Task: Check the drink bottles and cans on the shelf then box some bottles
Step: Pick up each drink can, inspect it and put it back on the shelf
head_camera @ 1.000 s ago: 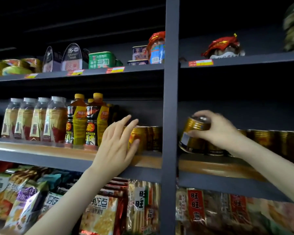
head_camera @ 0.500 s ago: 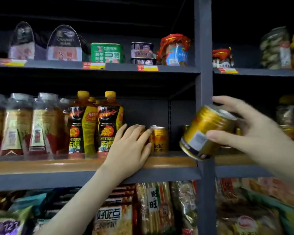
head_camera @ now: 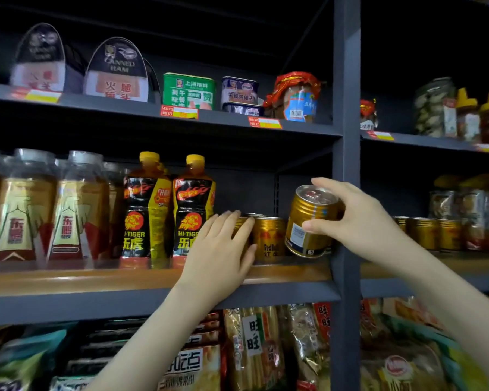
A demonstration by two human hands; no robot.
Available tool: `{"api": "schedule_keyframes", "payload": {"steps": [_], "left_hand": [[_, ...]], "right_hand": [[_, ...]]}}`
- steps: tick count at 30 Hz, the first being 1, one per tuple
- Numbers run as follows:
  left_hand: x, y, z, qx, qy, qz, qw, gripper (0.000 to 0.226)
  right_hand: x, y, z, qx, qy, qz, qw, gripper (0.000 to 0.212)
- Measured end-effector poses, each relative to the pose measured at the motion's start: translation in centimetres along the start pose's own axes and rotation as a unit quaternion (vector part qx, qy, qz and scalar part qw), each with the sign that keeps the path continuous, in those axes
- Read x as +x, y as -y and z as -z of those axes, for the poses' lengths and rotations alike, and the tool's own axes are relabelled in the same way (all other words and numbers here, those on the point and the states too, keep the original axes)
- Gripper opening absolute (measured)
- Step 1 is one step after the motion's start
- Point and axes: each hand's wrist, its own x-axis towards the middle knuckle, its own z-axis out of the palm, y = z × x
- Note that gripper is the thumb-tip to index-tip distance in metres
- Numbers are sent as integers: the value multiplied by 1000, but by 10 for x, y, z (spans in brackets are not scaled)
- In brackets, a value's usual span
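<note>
Head view: at the far left of the middle shelf (head_camera: 68, 280), clear bottles (head_camera: 26, 210) with pale labels are being displayed upright in a row. Just beside them, two yellow-capped Hi-Tiger bottles (head_camera: 148, 213) are being kept upright side by side. To their right, the left hand (head_camera: 220, 249) is being laid against a group of standing gold cans (head_camera: 268, 238). Its fingers (head_camera: 229, 221) are being held straight and together, wrapped round nothing, and one can is being partly hidden behind them. Just beside that group, a tilted gold can (head_camera: 308, 221) is being held above the shelf's wooden lip, its top leaning to the right, close to the grey post (head_camera: 346, 122). It is being gripped by the right hand (head_camera: 362, 221): the thumb is being pressed against the near side by the label, while the other fingers are being curled over the rim and far side. Past the post, a row of gold cans (head_camera: 432, 232) is being displayed at the same level, apart from the held one. At the far right, jars (head_camera: 446, 204) are being shown blurred.
</note>
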Motion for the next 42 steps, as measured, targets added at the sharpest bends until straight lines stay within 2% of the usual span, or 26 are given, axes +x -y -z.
{"api": "schedule_keyframes", "payload": {"steps": [5, 10, 13, 17, 19, 21, 24, 26, 30, 32, 36, 39, 42], "left_hand": [[8, -30, 3, -42, -56, 27, 997, 47], [27, -71, 5, -123, -132, -3, 984, 43], [38, -91, 0, -144, -169, -35, 974, 43], [57, -114, -10, -149, -173, -64, 971, 46], [66, -125, -15, -138, -158, -56, 976, 46], [75, -135, -20, -124, -156, -25, 980, 45], [88, -151, -23, -85, -179, 41, 979, 44], [96, -160, -25, -49, -197, 64, 977, 42], [101, -171, -28, 37, -187, 62, 980, 37], [100, -166, -27, 74, -156, 33, 984, 36], [102, -150, -17, 129, -73, -97, 984, 37], [112, -149, -11, 158, -29, -187, 969, 35], [124, -151, -6, 174, 21, -224, 959, 37]], "right_hand": [[-9, -14, 25, 57, -62, 11, 996, 68], [-5, -44, 53, 224, -43, -38, 973, 77], [1, -62, 71, 313, 4, -41, 949, 62], [16, -101, 94, 346, 76, -46, 934, 31], [28, -125, 101, 332, 124, -47, 934, 36], [45, -147, 99, 292, 182, -46, 938, 50], [75, -172, 80, 198, 252, -38, 947, 42], [93, -184, 60, 128, 294, 0, 947, 45], [121, -197, 19, 32, 339, 92, 936, 67], [130, -201, 0, 17, 363, 129, 923, 73], [149, -203, -21, 21, 394, 166, 904, 75], [168, -203, -18, 35, 483, 183, 856, 67], [186, -203, -13, 22, 561, 195, 804, 63]]}}
